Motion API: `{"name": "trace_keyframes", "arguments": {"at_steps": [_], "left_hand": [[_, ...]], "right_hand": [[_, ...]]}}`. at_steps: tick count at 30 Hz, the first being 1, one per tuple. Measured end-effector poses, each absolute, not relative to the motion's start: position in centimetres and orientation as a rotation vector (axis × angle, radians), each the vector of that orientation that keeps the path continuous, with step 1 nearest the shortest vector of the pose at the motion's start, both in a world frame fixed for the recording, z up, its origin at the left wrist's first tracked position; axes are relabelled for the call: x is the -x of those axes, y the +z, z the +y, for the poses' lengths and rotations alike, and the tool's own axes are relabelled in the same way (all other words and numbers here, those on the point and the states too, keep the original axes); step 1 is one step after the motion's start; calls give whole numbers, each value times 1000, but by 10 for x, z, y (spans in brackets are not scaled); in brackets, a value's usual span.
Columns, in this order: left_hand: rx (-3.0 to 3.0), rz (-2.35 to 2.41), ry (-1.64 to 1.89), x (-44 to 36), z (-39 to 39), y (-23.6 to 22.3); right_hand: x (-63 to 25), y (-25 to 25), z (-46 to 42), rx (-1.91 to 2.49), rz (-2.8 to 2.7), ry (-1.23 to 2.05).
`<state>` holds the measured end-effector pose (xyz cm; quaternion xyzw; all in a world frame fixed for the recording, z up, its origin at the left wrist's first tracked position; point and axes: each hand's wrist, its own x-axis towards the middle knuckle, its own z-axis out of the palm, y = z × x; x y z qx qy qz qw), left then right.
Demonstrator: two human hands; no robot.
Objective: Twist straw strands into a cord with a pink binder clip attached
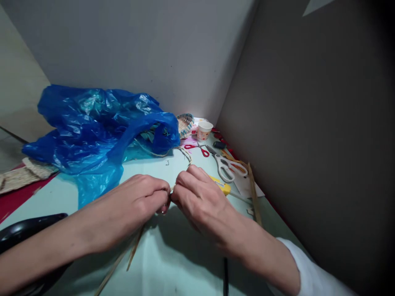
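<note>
1. Closest in, the left forearm (52,248) stretched across 8 o'clock, reckoned from where the hands met, over a glossy black object (27,228); a white sleeve (313,267) filled 4 o'clock.
2. And there was the action, dead centre! The left hand (145,195) had its thumb and forefinger pressed together, pinching a pale strand (173,188); its other fingers were curled under.
3. The right hand (200,195) faced it, just beside, fingers bunched and tips pinching the same strand; its thumb was largely hidden.
4. Narrow dry strips (135,250) trailed out at 7 o'clock beneath the left hand, above the pale green tabletop (175,271).
5. Up towards 1 o'clock curved a braided cord (186,153), with a paper cup (204,132) beyond.
6. White-handled scissors (227,169) lay at 2 o'clock, a yellow cutter (222,187) at 3, partly behind the right hand.
7. A crumpled blue bag (101,123) sprawled across 10 and 11 o'clock.
</note>
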<state>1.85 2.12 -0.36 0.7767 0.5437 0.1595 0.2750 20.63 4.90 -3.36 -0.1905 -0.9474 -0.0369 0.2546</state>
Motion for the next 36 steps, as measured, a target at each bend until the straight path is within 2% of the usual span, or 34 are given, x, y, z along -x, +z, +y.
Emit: {"name": "trace_keyframes", "arguments": {"at_steps": [11,24,29,36], "left_hand": [[-2107,1535,431,-29,20,-2],[-1999,1526,510,-31,22,-15],[-1836,1362,445,-23,23,-15],[-1451,1129,409,-16,26,-15]], "right_hand": [[-205,-43,55,614,-2330,164],[-207,-45,55,776,-2349,450],[-207,-42,59,848,-2260,822],[-207,-37,65,800,-1969,1576]]}}
